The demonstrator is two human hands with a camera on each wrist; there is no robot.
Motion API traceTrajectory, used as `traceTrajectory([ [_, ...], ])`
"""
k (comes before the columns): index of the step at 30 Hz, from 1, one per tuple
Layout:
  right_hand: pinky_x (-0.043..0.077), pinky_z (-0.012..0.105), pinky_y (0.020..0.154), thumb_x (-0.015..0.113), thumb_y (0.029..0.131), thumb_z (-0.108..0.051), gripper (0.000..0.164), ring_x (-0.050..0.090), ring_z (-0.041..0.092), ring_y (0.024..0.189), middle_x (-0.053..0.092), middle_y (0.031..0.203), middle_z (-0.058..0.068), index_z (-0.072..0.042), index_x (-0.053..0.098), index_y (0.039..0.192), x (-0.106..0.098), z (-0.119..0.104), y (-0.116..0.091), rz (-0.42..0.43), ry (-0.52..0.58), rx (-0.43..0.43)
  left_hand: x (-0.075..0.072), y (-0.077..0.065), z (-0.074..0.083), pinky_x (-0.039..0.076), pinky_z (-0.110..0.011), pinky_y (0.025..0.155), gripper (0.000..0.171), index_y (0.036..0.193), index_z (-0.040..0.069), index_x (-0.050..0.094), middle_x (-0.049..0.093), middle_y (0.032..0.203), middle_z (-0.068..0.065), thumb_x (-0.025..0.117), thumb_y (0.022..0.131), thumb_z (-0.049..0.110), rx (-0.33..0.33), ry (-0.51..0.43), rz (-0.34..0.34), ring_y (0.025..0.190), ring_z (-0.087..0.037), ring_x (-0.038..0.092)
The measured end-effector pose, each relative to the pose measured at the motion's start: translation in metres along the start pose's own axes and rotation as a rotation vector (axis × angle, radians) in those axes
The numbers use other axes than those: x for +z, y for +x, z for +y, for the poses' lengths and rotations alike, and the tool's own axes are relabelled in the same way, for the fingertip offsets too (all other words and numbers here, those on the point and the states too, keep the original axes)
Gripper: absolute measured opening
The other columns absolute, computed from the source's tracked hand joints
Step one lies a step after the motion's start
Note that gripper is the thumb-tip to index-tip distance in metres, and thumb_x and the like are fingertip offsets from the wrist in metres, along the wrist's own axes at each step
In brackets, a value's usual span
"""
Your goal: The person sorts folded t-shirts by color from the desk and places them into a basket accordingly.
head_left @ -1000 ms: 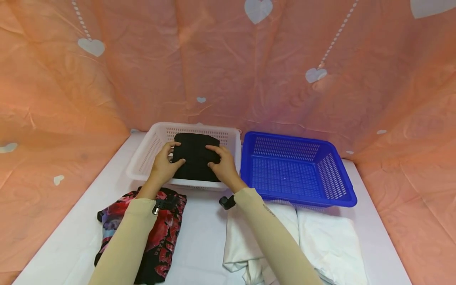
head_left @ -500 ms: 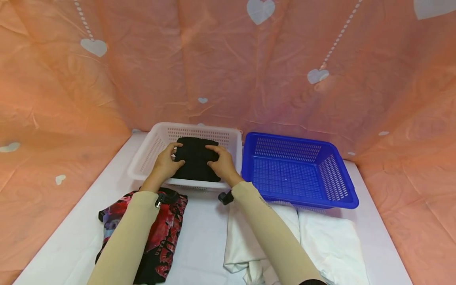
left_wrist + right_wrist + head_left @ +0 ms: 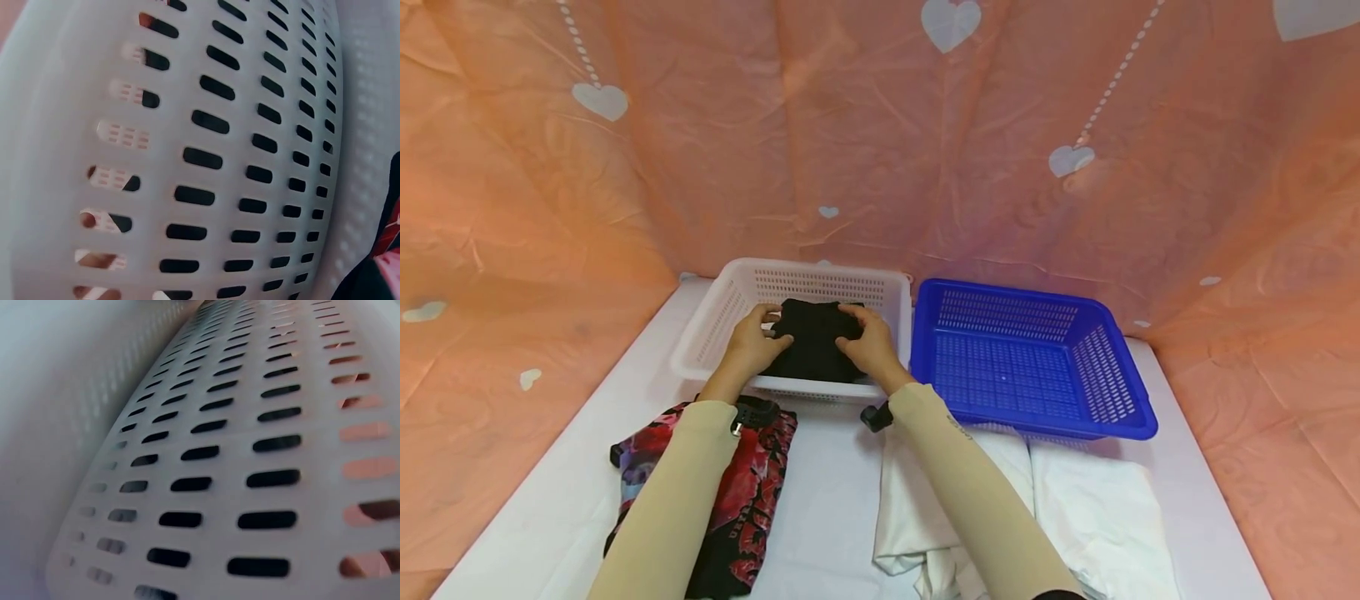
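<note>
A folded black garment [image 3: 816, 342] lies inside the white basket [image 3: 823, 387], its near edge close to the front rim. My left hand [image 3: 748, 342] holds the garment's left side, thumb over its top and fingers curved at the edge. Opposite it, my right hand [image 3: 872, 346] grips the right side in the same way, thumb and forefinger on the cloth. The wrist views show mostly the slotted white basket wall [image 3: 200, 134], with dark cloth visible through its slots. Both hands' lower fingers are partly hidden.
Right of the white basket stands a blue basket [image 3: 1030, 425]. A folded floral garment [image 3: 752, 500] lies under my left forearm. Folded white cloths [image 3: 1097, 508] lie at the front right. A peach curtain [image 3: 880, 150] hangs behind the white-covered table [image 3: 827, 500].
The black garment's far edge has dropped lower inside the white basket. Both hands stay at its sides with only slight movement; the head view has shifted a little.
</note>
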State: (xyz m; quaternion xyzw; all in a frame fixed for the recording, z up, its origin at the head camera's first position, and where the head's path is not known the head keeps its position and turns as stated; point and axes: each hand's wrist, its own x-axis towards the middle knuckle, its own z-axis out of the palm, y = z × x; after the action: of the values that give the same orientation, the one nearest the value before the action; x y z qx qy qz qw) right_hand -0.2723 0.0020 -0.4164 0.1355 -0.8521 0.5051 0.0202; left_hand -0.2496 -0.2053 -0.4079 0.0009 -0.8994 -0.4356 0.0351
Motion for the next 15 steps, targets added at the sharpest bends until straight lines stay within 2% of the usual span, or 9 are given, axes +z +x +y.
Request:
traceTrajectory([
  [3,0.044,0.046,0.103,0.072,0.081,-0.006,0.052,0.049,0.037,0.125,0.053,0.135,0.017,-0.013,0.059,0.131,-0.002,0.0,-0.001,0.02,0.02,-0.033,0.001,-0.001,0.0,0.046,-0.051,0.096,0.055,0.138,0.003,0.042,0.051,0.136,-0.024,0.065,0.089,0.013,0.027,-0.027,0.037,0.118,-0.043,0.054],
  [8,0.047,0.05,0.096,0.072,0.081,-0.009,0.051,0.05,0.039,0.12,0.052,0.133,0.016,-0.014,0.06,0.13,-0.01,-0.008,-0.012,0.017,0.055,-0.085,-0.003,-0.009,0.003,0.049,-0.051,0.092,0.053,0.135,0.004,0.047,0.056,0.13,-0.022,0.067,0.088,0.016,0.111,-0.052,0.1,0.113,-0.042,0.058],
  [12,0.048,0.051,0.092,0.071,0.082,-0.011,0.05,0.052,0.04,0.116,0.052,0.13,0.017,-0.013,0.058,0.13,-0.019,-0.019,-0.028,-0.017,0.101,-0.143,-0.014,-0.026,0.007,0.051,-0.049,0.087,0.051,0.134,0.005,0.049,0.059,0.127,-0.021,0.067,0.088,0.02,0.167,-0.045,0.141,0.109,-0.04,0.06],
  [15,0.05,0.05,0.09,0.069,0.082,-0.012,0.05,0.055,0.04,0.112,0.053,0.128,0.017,-0.012,0.058,0.131,-0.025,-0.026,-0.042,-0.044,0.13,-0.191,-0.025,-0.044,0.008,0.053,-0.038,0.082,0.05,0.133,0.006,0.05,0.06,0.125,-0.019,0.066,0.089,0.023,0.191,-0.026,0.159,0.108,-0.038,0.061],
])
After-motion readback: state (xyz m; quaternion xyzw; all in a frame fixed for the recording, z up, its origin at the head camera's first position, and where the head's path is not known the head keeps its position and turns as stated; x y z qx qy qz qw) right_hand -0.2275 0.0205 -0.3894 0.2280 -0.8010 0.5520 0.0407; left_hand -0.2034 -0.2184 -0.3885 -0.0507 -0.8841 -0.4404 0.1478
